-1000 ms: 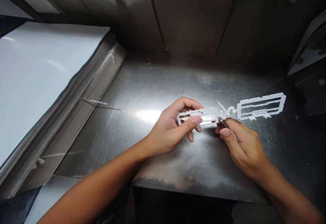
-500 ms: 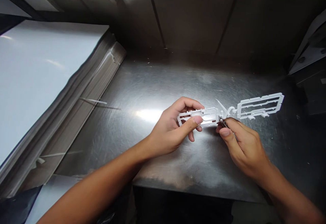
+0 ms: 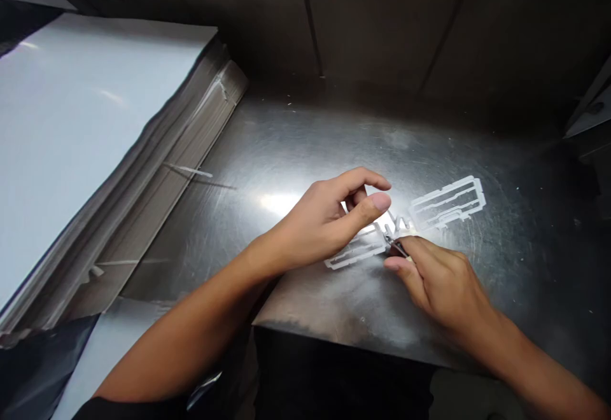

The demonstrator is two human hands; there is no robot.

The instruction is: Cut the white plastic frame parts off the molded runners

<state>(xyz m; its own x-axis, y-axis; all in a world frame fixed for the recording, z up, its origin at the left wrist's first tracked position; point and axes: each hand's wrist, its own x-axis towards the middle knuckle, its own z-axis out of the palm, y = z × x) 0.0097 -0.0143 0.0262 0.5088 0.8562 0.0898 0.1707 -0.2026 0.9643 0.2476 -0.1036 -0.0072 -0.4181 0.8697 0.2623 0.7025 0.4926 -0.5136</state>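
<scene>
one sheet stack point(image 3: 114, 108) at left | left fingers point(image 3: 365, 211) parted, empty, half-hiding white frame point(image 3: 356, 258) | right fingers point(image 3: 422, 249) wrapped round tool point(image 3: 399, 248)

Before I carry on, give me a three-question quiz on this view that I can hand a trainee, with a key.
1. Multiple choice: which hand grips the small metal tool? A) left only; B) right only; C) both.
2. Fill the gap: on the left hand, the tips of the thumb and index finger stand ____ (touching or apart).
3. True or false: the white-topped stack is to the left of the white latticework.

Key:
1. B, the right hand.
2. Apart.
3. True.
</scene>
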